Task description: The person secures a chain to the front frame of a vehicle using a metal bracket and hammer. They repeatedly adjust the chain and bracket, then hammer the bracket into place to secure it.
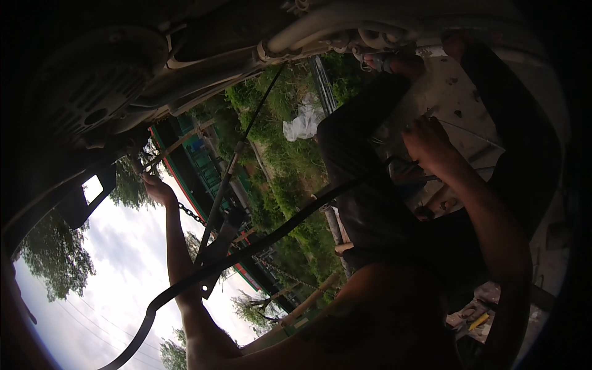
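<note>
My left hand (159, 188) is raised at the left, its fingers closed against a small dark part (137, 161) on the underside of a machine. What the fingers hold there is too dark to make out. At the right, over my legs, my right hand (428, 145) is curled with the fingers bent in. Whatever lies inside it is hidden. A black bar or hose (271, 237) crosses the view from lower left, and its bent end comes close to the right wrist. Whether they touch, I cannot tell.
Dark machinery with a slotted round housing (98, 86) and pipes (333, 31) fills the top. A thin rod (237, 154), a chain (190, 213) and a bracket (219, 246) hang near my left arm. A white plastic sheet (302, 122) lies among plants. Something yellow (479, 320) lies lower right.
</note>
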The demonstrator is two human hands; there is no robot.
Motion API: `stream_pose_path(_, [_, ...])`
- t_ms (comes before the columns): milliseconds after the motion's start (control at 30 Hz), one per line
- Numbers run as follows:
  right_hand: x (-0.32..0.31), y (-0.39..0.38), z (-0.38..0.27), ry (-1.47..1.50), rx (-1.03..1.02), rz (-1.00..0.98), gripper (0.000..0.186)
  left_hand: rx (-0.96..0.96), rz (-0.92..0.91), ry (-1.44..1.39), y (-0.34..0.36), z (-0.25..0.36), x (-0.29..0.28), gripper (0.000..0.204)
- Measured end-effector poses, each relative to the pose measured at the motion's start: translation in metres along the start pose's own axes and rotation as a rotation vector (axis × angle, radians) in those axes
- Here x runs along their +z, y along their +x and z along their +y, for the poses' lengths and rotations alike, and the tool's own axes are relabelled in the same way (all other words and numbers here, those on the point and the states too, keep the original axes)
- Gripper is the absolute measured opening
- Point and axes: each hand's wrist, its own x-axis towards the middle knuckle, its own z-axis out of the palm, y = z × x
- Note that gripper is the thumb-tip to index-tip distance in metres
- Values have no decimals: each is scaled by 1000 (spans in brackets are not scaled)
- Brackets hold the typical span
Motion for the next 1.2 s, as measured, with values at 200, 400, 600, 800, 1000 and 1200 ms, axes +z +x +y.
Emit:
stream_pose_path(200, [12,-2,0,-55,-27,104,28,53,-1,-12,2,-7,-1,60])
stream_pose_path(400, [18,1,-1,-61,-3,108,28,-54,-52,-11,-1,12,-5,57])
stream_pose_path(600, [6,1,1,-31,-25,7,37,-35,-32,-6,-1,4,-5,58])
stream_pose_path(800, [2,1,1,-2,-7,-15,36,-63,-50,37,1,5,-3,59])
stream_pose_path(1000, [5,1,3,-2,-26,-7,37,-72,-49,53,1,3,-4,58])
stream_pose_path(1200, [6,1,3,12,-28,1,35,-70,-41,17,0,8,-4,57])
